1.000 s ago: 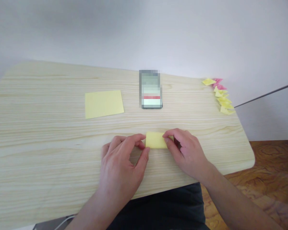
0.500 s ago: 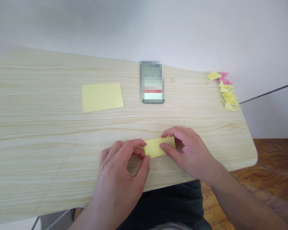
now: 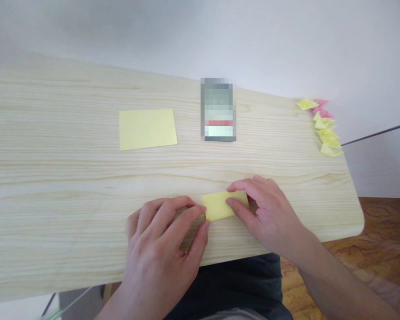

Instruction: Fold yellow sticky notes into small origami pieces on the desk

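A small strip of folded yellow paper (image 3: pixel 217 207) lies on the wooden table in front of me, slightly slanted. My right hand (image 3: pixel 266 211) holds its right part, with the thumb on top and the index finger at the far edge. At the left end is my left hand (image 3: pixel 165 238), index fingertip and thumb tip close together on the paper's short edge and near corner. Its other fingers are bent and rest towards the tabletop. The underside of the paper and its right end are partly hidden by my right hand.
A flat yellow sheet (image 3: pixel 148 130) lies further back on the left. Beside it is a phone-like device (image 3: pixel 218 111), its screen blurred out. Several folded yellow and pink paper pieces (image 3: pixel 328 133) line the right edge. A white wall borders the table's (image 3: pixel 53 178) back.
My left index finger has come down from the far left corner to the short edge, nearer the thumb. My right hand keeps its hold. The whole view has shifted slightly.
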Action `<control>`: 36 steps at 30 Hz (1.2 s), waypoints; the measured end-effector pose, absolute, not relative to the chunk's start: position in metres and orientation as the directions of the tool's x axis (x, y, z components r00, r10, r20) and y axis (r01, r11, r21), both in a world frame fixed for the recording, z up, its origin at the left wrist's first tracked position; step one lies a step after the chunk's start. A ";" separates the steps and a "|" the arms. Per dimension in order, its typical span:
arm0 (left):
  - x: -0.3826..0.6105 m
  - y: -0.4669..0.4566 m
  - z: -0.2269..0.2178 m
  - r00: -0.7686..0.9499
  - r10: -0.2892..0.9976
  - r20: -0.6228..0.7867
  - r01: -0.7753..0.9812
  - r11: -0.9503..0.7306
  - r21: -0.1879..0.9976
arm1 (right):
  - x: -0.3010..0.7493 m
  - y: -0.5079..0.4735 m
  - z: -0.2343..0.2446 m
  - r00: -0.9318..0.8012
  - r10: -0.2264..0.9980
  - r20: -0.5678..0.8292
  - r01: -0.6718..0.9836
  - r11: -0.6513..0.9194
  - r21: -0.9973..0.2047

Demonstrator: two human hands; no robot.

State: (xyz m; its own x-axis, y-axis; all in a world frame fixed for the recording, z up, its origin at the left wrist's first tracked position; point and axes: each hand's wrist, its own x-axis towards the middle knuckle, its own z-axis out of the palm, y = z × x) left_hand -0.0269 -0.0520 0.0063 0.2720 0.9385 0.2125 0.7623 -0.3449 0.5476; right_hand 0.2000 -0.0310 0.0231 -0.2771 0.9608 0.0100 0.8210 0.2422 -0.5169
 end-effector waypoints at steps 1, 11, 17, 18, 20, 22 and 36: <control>-0.027 -0.052 0.006 0.272 0.938 0.214 0.760 -0.346 0.550 | 0.200 -0.031 0.023 -0.286 0.958 0.019 0.822 0.255 -0.510; -0.028 -0.053 0.005 0.300 0.925 0.232 0.742 -0.379 0.553 | 0.204 -0.021 0.022 -0.450 0.891 0.067 0.767 0.424 -0.481; -0.031 -0.054 0.004 0.337 0.910 0.241 0.714 -0.414 0.564 | 0.203 -0.018 0.022 -0.446 0.894 0.038 0.766 0.404 -0.500; -0.031 -0.055 0.004 0.338 0.909 0.245 0.711 -0.417 0.566 | 0.203 -0.018 0.023 -0.447 0.894 0.032 0.768 0.403 -0.498; -0.031 -0.056 0.004 0.335 0.909 0.248 0.707 -0.417 0.571 | 0.203 -0.018 0.023 -0.454 0.891 0.021 0.771 0.405 -0.491; -0.032 -0.056 0.004 0.341 0.906 0.250 0.701 -0.422 0.575 | 0.203 -0.017 0.023 -0.465 0.885 0.009 0.771 0.410 -0.488; -0.034 -0.058 0.002 0.400 0.877 0.265 0.649 -0.475 0.595 | 0.204 -0.013 0.025 -0.499 0.867 -0.020 0.773 0.434 -0.463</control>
State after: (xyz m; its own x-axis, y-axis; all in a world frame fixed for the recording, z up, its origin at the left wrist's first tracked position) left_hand -0.0343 -0.0581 0.0017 0.3997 0.8775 0.2651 0.6486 -0.4751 0.5947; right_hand 0.2039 -0.0130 0.0247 -0.4985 0.8666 -0.0203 0.7731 0.4339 -0.4626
